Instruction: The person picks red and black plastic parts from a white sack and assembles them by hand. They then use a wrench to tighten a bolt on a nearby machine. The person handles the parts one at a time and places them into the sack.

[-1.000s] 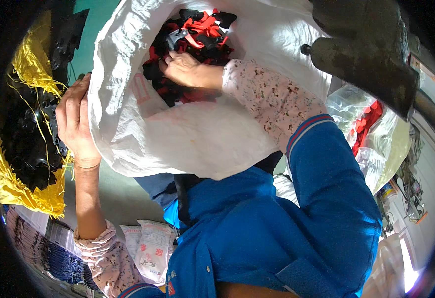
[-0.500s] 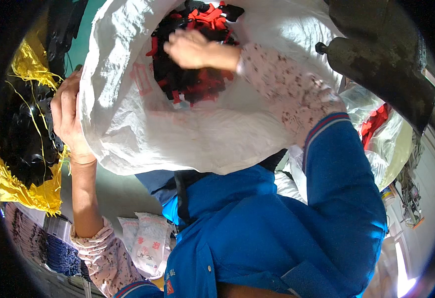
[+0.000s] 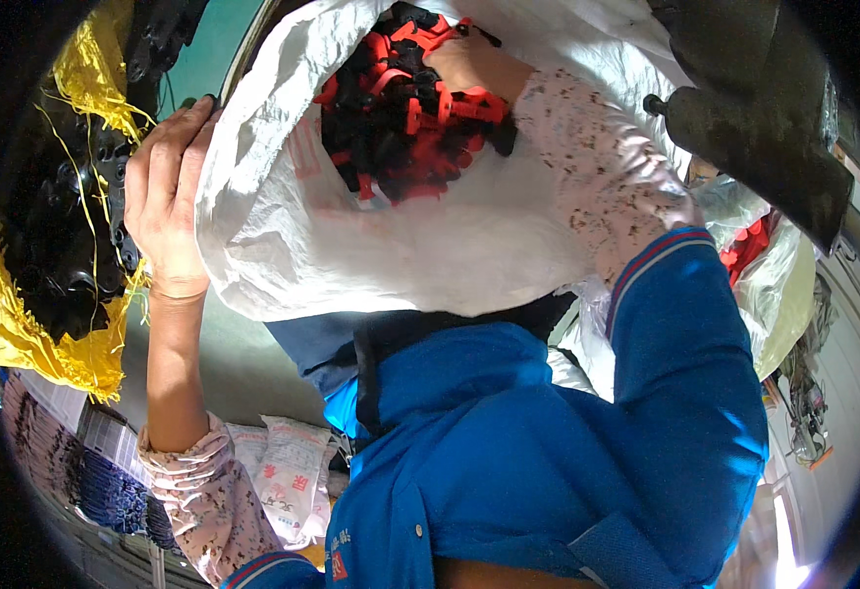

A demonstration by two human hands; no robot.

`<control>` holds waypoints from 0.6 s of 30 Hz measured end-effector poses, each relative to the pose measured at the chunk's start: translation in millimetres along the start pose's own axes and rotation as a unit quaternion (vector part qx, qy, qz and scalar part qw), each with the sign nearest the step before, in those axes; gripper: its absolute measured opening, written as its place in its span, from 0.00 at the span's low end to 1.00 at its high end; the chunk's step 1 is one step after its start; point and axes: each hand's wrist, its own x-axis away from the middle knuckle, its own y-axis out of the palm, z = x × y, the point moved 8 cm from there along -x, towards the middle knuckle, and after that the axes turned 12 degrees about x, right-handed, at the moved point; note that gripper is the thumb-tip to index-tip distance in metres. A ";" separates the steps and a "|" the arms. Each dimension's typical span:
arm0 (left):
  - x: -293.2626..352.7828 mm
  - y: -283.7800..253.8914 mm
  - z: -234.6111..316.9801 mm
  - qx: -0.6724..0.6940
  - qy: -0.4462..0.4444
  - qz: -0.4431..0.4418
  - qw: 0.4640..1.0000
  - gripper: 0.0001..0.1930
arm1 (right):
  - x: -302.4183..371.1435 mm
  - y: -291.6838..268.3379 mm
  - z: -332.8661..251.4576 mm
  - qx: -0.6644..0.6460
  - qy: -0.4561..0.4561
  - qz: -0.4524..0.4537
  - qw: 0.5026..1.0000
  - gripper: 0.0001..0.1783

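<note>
A large white woven sack (image 3: pixel 253 245) lies mouth-open in front of me, with a heap of small red and black plastic parts (image 3: pixel 415 123) inside. My left hand (image 3: pixel 167 187) is at the sack's left rim, its fingers curled against the edge and their tips partly hidden. Through the mouth reaches my right hand (image 3: pixel 469 69), buried to the wrist among the parts at the heap's upper right. Red pieces cover its fingers, so their grip does not show.
Left of the sack stands a yellow woven bag (image 3: pixel 57 348) with black parts (image 3: pixel 77 216). A dark metal piece (image 3: pixel 754 147) juts in at the upper right. Below it is a clear plastic bag (image 3: pixel 779 285) with red pieces. White printed sacks (image 3: pixel 293 471) lie lower left.
My right hand has gone from above the heap's middle up and right, down into the parts. The sack and my left hand sit slightly farther right in view, as does the yellow bag.
</note>
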 end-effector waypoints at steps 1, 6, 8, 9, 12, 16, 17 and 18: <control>-2.6 -0.2 0.9 -0.001 0.001 0.000 1.000 0.19 | 13.1 0.9 6.3 -0.028 0.008 0.057 0.998 0.22; 1.2 -1.6 -1.7 0.019 -0.034 0.008 0.999 0.19 | 30.4 -11.9 18.1 -0.018 0.041 -0.030 0.999 0.13; -0.1 0.4 0.4 0.003 -0.028 -0.007 1.000 0.18 | 9.5 -10.2 7.6 -0.003 0.021 0.073 0.997 0.15; 1.0 1.1 -0.9 -0.008 -0.030 -0.014 0.999 0.18 | -4.9 -17.9 -2.4 0.006 0.006 0.128 0.992 0.16; 1.3 0.5 -0.5 -0.007 -0.024 -0.014 1.000 0.18 | -43.0 -30.1 -32.1 -0.070 0.017 0.101 0.992 0.22; 1.4 0.4 0.7 -0.005 -0.019 -0.010 1.000 0.18 | -114.2 -0.9 -60.6 -0.078 0.063 0.030 0.995 0.26; 0.3 -0.2 1.7 -0.007 -0.014 -0.010 1.000 0.18 | -122.6 5.7 -59.9 -0.081 0.081 0.069 0.991 0.26; 1.7 -0.1 -1.4 0.008 -0.025 -0.002 1.000 0.18 | -124.8 0.3 -59.6 -0.082 0.106 0.170 0.976 0.25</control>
